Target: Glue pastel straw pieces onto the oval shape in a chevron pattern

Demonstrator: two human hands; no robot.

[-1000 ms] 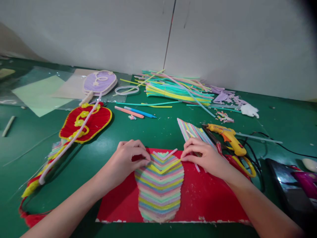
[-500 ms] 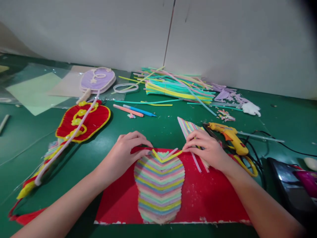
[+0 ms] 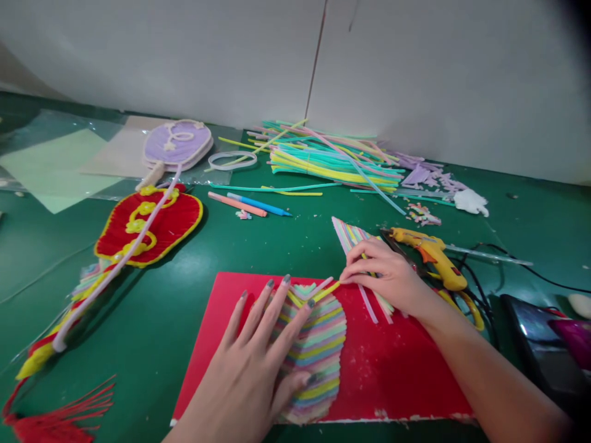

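Note:
On a red sheet (image 3: 392,363) lies an oval panel (image 3: 318,351) made of chevron rows of pastel pipe cleaners. My left hand (image 3: 258,344) rests flat over the panel's left part with its fingers spread, the fingertips near the top rows. A bent yellow pipe cleaner (image 3: 325,290) forms a V at the panel's top, partly under my left fingers. My right hand (image 3: 381,271) pinches the right end of this yellow strip. Beneath and behind that hand is a second striped piece (image 3: 344,232) with loose strip ends.
A yellow glue gun (image 3: 431,252) with its cable and yellow-handled scissors (image 3: 471,307) lie to the right, near a black device (image 3: 530,351). Behind are a pipe-cleaner bundle (image 3: 332,166) and two pens (image 3: 258,206). At left lie a red fan (image 3: 173,231) and a purple fan (image 3: 157,144).
My left hand has let go of the yellow strip's left end, moved down and opened flat over the panel. My right hand stays at the strip's right end.

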